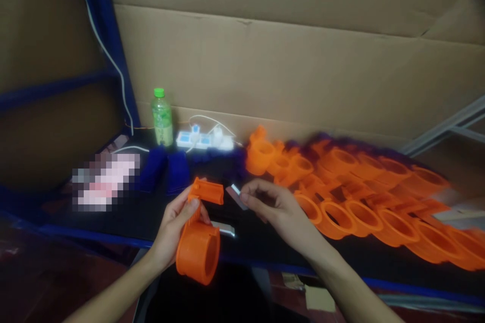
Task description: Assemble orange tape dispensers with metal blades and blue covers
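My left hand point(176, 224) is wrapped round an orange plastic part point(197, 257), which has a wide open ring at its lower end and a short channel-shaped arm at the top. Just to the right, my right hand point(271, 202) has its thumb and forefinger pinched at the end of a small flat piece with a white toothed edge point(235, 193); blur hides what exactly it is. Below, between the hands, a silvery flat tool point(224, 229) lies on the black table top point(125, 219), partly behind the orange part.
Many similar orange ringed parts point(364, 217) are piled along the right side. Dark blue pieces point(178, 171), a green-capped bottle point(162, 121) and a white power strip point(204, 140) with cables stand at the back. A cardboard wall point(265, 70) closes off the rear.
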Available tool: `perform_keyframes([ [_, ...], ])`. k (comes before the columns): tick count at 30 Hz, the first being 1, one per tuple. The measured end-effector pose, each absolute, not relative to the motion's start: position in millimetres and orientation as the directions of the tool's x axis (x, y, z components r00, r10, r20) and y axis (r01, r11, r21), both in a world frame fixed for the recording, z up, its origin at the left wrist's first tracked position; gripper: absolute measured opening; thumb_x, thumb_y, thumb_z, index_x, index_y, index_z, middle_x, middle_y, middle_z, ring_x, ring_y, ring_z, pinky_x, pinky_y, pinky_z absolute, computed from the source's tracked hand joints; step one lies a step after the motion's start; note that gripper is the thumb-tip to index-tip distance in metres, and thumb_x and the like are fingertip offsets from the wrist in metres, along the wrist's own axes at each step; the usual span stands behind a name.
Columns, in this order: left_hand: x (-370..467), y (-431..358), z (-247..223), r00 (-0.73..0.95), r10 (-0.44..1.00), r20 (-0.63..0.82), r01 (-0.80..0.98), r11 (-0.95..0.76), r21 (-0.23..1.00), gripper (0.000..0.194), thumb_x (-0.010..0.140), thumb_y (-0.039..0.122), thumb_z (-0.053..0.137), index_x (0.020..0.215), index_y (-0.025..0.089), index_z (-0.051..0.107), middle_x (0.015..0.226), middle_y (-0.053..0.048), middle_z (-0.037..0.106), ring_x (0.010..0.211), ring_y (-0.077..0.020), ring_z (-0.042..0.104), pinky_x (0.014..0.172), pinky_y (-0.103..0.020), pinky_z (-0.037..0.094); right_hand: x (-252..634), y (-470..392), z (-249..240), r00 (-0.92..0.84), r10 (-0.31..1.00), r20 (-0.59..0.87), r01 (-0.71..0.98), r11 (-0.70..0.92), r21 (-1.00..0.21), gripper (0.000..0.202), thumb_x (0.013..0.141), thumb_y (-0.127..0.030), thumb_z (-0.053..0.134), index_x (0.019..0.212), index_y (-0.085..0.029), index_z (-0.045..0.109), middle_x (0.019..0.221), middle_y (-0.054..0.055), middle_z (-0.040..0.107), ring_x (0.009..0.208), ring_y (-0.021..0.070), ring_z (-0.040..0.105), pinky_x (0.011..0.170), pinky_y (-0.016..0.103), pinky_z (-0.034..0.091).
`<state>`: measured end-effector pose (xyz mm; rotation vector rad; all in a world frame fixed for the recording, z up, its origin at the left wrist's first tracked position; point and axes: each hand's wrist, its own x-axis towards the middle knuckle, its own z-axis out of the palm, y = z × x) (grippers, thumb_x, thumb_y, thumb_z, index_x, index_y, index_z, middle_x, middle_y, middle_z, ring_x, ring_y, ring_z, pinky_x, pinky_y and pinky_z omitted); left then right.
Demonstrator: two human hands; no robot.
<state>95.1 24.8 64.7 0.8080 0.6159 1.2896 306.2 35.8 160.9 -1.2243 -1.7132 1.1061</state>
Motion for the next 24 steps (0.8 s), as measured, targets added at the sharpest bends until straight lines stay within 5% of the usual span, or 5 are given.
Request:
perform_keyframes([
  [8,92.8,24.5,60.5,0.222,0.973,0.058,-0.52,0.068,0.851,0.055,0.092,0.036,0.067,0.142,0.017,0.057,0.072,-0.004,0.067,0.065,-0.0167,0.061,0.064,-0.029,0.05,309.4,37.8,163.4,-0.334,0.942,0.018,0.367,0.147,-0.919,0.024,0.09,-0.039,0.066,0.085,-0.016,0.065,0.072,-0.001,0.058,0.059,0.0086,0.045,0.058,0.023,0.036],
  [15,87.9,19.5,67.2,0.226,0.973,0.046,-0.329,0.032,0.944,0.053,0.091,0.039,0.069,0.139,0.016,0.062,0.065,-0.002,0.067,0.06,-0.0136,0.06,0.063,-0.024,0.048,315.8,34.0,181.2,-0.373,0.928,0.018,0.616,0.262,-0.743,0.02,0.093,-0.037,0.063,0.087,-0.019,0.068,0.073,-0.002,0.061,0.064,0.011,0.048,0.057,0.025,0.033],
  [24,97.8,12.5,76.2,0.282,0.959,0.032,-0.282,0.051,0.958,0.052,0.087,0.038,0.074,0.135,0.021,0.066,0.069,0.0,0.066,0.06,-0.011,0.056,0.056,-0.021,0.05,309.0,40.8,181.5,-0.431,0.903,-0.001,0.66,0.314,-0.683,0.017,0.093,-0.03,0.063,0.082,-0.018,0.067,0.071,-0.002,0.059,0.064,0.0106,0.047,0.057,0.024,0.034],
])
